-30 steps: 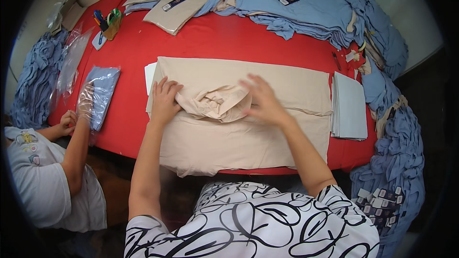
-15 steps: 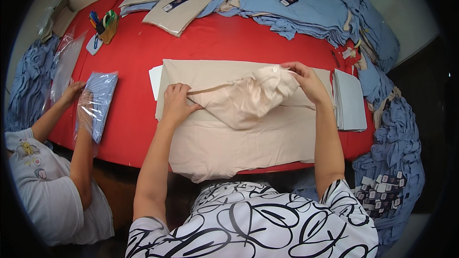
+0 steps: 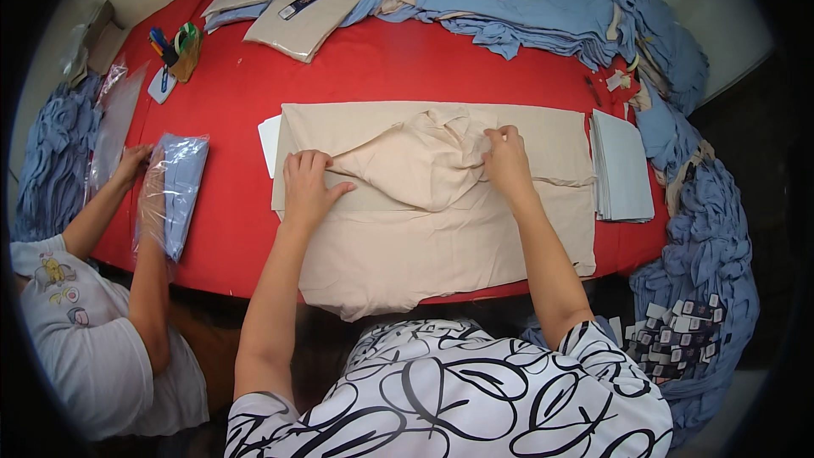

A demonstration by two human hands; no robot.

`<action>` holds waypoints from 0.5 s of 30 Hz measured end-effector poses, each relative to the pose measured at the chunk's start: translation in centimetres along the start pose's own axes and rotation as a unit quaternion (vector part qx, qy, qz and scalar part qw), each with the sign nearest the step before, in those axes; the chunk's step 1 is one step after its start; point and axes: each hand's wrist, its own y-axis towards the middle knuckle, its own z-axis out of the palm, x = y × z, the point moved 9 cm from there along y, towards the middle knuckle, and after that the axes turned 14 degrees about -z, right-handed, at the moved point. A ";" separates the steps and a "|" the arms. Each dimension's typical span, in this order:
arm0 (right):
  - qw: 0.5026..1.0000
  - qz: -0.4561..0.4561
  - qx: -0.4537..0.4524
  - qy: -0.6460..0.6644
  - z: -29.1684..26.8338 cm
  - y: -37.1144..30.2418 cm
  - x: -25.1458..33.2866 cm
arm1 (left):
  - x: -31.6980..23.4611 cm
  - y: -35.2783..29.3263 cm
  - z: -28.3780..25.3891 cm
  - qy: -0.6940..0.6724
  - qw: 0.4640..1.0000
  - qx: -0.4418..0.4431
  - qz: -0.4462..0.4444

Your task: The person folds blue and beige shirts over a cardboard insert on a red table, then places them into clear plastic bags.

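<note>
A beige shirt (image 3: 449,246) lies partly folded in front of me, its lower part hanging over the table's near edge. A bunched sleeve (image 3: 428,157) lies across its middle. My left hand (image 3: 307,187) rests on the shirt's left side, fingers laid on the fold and thumb spread away from them. With bent fingers, my right hand (image 3: 507,161) pinches the right end of the bunched sleeve. From under the shirt's left edge a white board (image 3: 270,146) sticks out.
Grey-white sheets (image 3: 623,165) are stacked right of the shirt. Blue shirts (image 3: 509,0) heap at the back and right. Bagged beige shirts (image 3: 309,17) and a pen holder (image 3: 182,55) stand far left. At left, a co-worker's hands (image 3: 136,161) handle a bagged blue shirt (image 3: 182,191).
My right hand has moved left and lower, bringing the sleeve's end inward and flatter. My left hand stays near its place, its thumb lifted a little from the cloth.
</note>
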 end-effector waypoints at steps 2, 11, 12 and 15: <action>0.991 -0.114 0.033 0.057 -0.3 -2.4 7.1 | -0.7 -0.5 -0.6 0.057 0.998 -0.020 0.016; 0.850 -0.478 0.164 0.152 7.6 -15.0 24.5 | -1.0 -0.6 -0.2 0.011 0.999 0.035 0.029; 0.835 -0.484 0.194 0.176 8.2 -14.9 24.8 | -1.2 -0.9 -0.4 0.008 1.000 0.016 0.025; 0.782 -0.466 0.311 0.274 9.4 -13.6 24.8 | -1.0 -1.0 -0.1 -0.017 0.999 0.049 -0.015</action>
